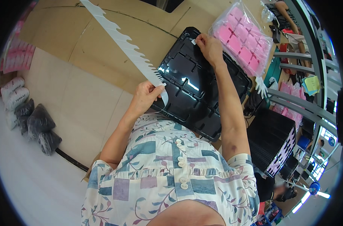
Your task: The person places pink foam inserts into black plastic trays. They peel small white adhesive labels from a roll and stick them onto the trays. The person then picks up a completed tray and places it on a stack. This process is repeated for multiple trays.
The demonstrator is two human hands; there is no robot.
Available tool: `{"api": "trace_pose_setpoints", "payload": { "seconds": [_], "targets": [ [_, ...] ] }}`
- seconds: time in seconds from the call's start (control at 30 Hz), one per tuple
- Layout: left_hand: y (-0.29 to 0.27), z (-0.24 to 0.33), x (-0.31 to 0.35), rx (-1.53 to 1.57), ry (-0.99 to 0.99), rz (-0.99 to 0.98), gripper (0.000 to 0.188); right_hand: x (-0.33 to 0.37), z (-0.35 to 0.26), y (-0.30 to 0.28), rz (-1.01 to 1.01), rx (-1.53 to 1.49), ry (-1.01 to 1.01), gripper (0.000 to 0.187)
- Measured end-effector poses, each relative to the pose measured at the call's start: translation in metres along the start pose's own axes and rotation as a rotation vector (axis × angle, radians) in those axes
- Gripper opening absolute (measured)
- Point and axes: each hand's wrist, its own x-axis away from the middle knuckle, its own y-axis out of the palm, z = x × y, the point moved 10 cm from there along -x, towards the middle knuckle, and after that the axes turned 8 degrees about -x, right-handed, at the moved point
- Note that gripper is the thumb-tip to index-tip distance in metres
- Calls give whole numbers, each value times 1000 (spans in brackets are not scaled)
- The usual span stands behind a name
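Cardboard sheets cover the counter [84, 71]. Nearest, the left hand [145, 96] has its fingers pinched on a long white toothed strip [122, 41] at the edge of a black moulded tray [190, 90]. Farther on, the right hand [210, 47] has fingers pressed together on a small white label [193, 41] at the tray's far corner. Beyond lie bagged pink trays [241, 37] and grey shelving [303, 67].

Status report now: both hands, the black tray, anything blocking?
Left hand grips white label strip. Right hand presses small white label onto black tray. Nothing blocking.
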Motion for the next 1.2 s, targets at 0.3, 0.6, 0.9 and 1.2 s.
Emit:
{"api": "trace_pose_setpoints", "payload": {
  "seconds": [0.3, 0.6, 0.9, 1.2],
  "targets": [
    [7, -1, -5, 133, 29, 59, 16, 1, 1, -1, 2, 133, -46, 18],
    [5, -2, -10, 236, 64, 37, 15, -3, -30, 18, -83, 444, -406, 20],
    [6, -2, -7, 296, 32, 41, 9, 39, 28, 3, 59, -1350, 264, 9],
    [37, 44, -21, 303, 67, -8, 11, 149, -45, 12, -219, -1650, 458, 8]
  ]
}}
